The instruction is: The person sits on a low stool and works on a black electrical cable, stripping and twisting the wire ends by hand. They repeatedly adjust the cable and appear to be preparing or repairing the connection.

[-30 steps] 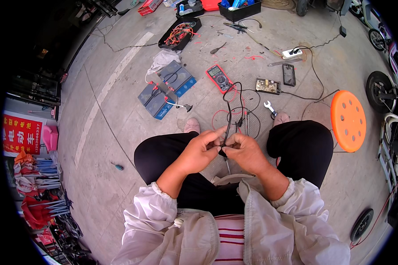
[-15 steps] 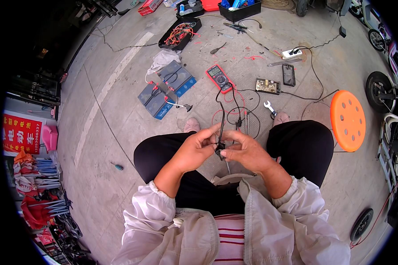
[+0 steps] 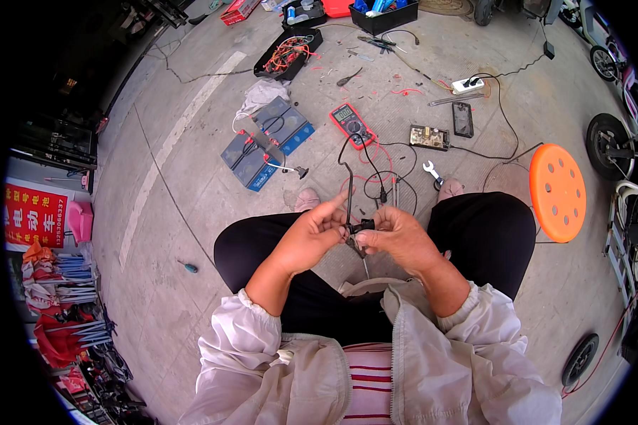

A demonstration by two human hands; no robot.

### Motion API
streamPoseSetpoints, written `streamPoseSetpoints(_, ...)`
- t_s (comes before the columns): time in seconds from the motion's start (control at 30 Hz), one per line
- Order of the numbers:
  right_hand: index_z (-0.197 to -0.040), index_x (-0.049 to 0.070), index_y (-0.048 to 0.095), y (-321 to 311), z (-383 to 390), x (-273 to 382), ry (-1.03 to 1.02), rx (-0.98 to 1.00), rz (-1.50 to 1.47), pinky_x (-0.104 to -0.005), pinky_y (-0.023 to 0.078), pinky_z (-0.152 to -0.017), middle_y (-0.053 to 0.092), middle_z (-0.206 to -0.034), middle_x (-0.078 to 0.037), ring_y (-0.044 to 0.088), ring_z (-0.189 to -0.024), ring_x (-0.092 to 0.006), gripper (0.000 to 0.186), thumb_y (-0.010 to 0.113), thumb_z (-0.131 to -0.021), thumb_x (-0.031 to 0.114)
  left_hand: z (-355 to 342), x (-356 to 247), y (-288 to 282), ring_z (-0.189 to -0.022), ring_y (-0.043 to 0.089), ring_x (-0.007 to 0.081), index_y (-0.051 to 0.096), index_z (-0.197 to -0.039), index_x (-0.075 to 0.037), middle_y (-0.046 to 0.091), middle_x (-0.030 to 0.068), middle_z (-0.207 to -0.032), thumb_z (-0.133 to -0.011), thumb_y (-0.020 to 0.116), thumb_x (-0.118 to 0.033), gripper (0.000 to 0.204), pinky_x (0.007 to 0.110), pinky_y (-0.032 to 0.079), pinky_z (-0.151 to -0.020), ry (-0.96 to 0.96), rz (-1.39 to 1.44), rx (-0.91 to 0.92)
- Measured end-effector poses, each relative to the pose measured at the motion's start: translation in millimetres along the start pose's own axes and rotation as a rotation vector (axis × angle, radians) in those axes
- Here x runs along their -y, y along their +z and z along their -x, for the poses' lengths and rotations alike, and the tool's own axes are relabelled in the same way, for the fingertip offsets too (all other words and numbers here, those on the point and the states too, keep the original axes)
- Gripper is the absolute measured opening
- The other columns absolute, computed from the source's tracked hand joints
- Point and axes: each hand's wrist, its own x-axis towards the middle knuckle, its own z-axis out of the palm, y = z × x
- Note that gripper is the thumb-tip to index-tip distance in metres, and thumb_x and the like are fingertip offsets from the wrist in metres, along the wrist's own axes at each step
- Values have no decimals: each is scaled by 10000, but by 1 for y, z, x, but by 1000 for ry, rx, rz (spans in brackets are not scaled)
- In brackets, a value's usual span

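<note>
A small black connector (image 3: 362,225) is pinched between my two hands above the floor, in front of my knees. My left hand (image 3: 313,237) closes thumb and fingertips on its left end, where a black cable (image 3: 349,185) rises toward the meter. From the right, my right hand (image 3: 403,241) grips the same connector with thumb and forefinger. A thin metallic rod (image 3: 366,266) shows below the fingers; what it belongs to is hidden. Beyond the hands lies a red multimeter (image 3: 352,126) with its display lit, its leads looping on the concrete.
Blue batteries (image 3: 268,142) joined by wires lie ahead left. An opened circuit box (image 3: 429,137), a black cover (image 3: 463,120), a wrench (image 3: 432,172) and a white power strip (image 3: 468,86) are ahead right. An orange stool (image 3: 558,193) stands at right, a screwdriver (image 3: 188,267) at left.
The connector has turned from roughly upright to lying sideways between my fingers. My right hand has shifted slightly right, and the cable above has moved a little left.
</note>
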Motion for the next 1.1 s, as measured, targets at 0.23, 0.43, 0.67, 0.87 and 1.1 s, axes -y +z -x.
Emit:
streamPoseSetpoints(0.23, -1407, 13, 396, 12, 5, 5, -47, 26, -103, -286, 523, -688, 488, -1299, -190, 589, -873, -145, 627, 702, -868, 107, 0, 3, -3, -840, 518, 86, 359, -1494, -146, 552, 29, -1003, -860, 485, 51, 676, 243, 455, -774, -14, -8, -13)
streamPoseSetpoints(0.43, -1252, -5, 554, 4, -7, -9, -21, 181, -44, -236, 475, -610, 619, -1028, -78, 556, -758, -88, 399, 666, -891, 125, 0, -4, 3, -791, 462, 54, 372, -1486, -127, 488, -14, -911, -845, 540, 62, 689, 206, 415, -731, -42, 50, -47)
streamPoseSetpoints(0.67, -967, 9, 646, 1, -4, -7, 34, 81, 107, -228, 436, -573, 603, -774, 0, 525, -660, -66, 188, 707, -855, 147, 0, 4, 2, -773, 406, 39, 357, -1493, -122, 389, -50, -837, -815, 591, 106, 753, 170, 364, -710, -32, 29, -2)
streamPoseSetpoints(0.87, -884, 10, 644, -3, -10, -22, -176, 6, 195, -251, 415, -576, 583, -782, 1, 503, -651, -66, 160, 736, -805, 114, 0, 4, 1, -763, 429, 39, 298, -1517, -135, 434, -41, -831, -840, 578, 99, 769, 179, 383, -708, -35, -18, -5)
streamPoseSetpoints(1.1, -879, 34, 650, 5, 4, 1, -272, -3, 340, -230, 382, -536, 551, -857, 23, 461, -599, -35, 115, 730, -822, 94, -5, 7, 9, -778, 485, 42, 284, -1521, -141, 508, -25, -838, -856, 576, 98, 765, 191, 407, -703, 13, -25, -58)
